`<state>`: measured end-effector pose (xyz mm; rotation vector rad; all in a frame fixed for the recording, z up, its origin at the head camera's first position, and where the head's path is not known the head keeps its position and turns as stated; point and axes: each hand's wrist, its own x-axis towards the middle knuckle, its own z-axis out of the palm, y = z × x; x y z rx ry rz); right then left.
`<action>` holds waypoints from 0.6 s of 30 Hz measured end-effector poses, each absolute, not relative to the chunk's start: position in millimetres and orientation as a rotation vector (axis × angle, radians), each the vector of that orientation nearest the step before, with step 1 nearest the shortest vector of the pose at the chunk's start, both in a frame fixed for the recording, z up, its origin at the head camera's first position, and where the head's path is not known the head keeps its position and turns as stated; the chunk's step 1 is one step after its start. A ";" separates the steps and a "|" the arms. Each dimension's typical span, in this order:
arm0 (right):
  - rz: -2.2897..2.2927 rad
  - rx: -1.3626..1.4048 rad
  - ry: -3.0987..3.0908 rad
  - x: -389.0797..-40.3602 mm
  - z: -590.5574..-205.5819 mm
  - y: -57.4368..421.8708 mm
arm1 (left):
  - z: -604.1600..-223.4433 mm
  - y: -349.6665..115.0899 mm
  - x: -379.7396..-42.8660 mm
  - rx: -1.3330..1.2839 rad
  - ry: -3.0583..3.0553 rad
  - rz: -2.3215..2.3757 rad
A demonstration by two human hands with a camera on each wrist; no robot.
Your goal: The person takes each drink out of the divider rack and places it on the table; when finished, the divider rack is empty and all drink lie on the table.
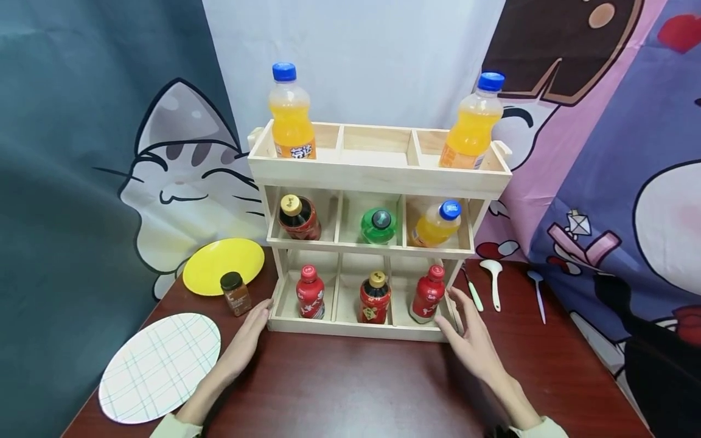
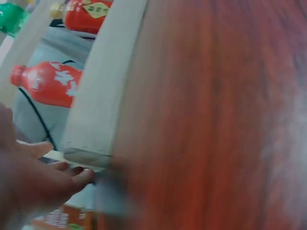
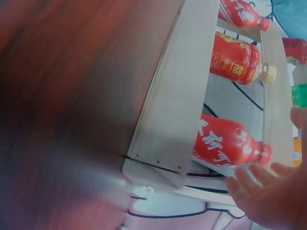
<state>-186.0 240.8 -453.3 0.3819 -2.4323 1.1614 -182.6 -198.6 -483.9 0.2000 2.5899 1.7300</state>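
A three-tier wooden shelf [image 1: 378, 177] stands on the table. At its lower left corner, the fingers of my left hand [image 1: 241, 347] are extended and touch the side. My right hand [image 1: 475, 345] is at the lower right corner, thumb and fingers spread around it; firm contact cannot be made out. The bottom tier holds a red bottle [image 1: 310, 299], a gold-capped dark bottle [image 1: 375, 307] and another red bottle [image 3: 223, 141]. Above are a dark bottle [image 1: 301, 224], a green bottle [image 1: 378, 227] and an orange drink bottle [image 1: 435, 226]. Two orange soda bottles [image 1: 292, 125] occupy the top ends.
Left of the shelf are a yellow plate [image 1: 219, 261], a black-lidded spice jar [image 1: 237, 295] and a checked white plate [image 1: 161, 368]. To the right lie a white ladle [image 1: 494, 280], a grey-lilac spoon [image 1: 538, 295] and a green-handled utensil [image 1: 474, 296]. Printed curtains hang behind.
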 end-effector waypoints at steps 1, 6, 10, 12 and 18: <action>1.227 0.354 -2.432 -190.6 -454.4 240.2 | -487.3 -198.3 -185.6 0.150 2.558 1.767; 1.567 0.226 -2.407 -211.8 -459.5 234.3 | -505.1 -195.9 -195.0 0.046 2.497 1.859; 1.696 0.163 -2.404 -226.2 -463.0 229.1 | -516.7 -195.2 -202.1 0.064 2.533 1.899; 1.688 0.143 -2.416 -232.4 -464.9 227.8 | -520.2 -195.2 -205.0 0.055 2.573 1.906; 1.630 0.170 -2.452 -241.0 -472.5 227.9 | -523.9 -195.9 -211.1 0.061 2.657 1.902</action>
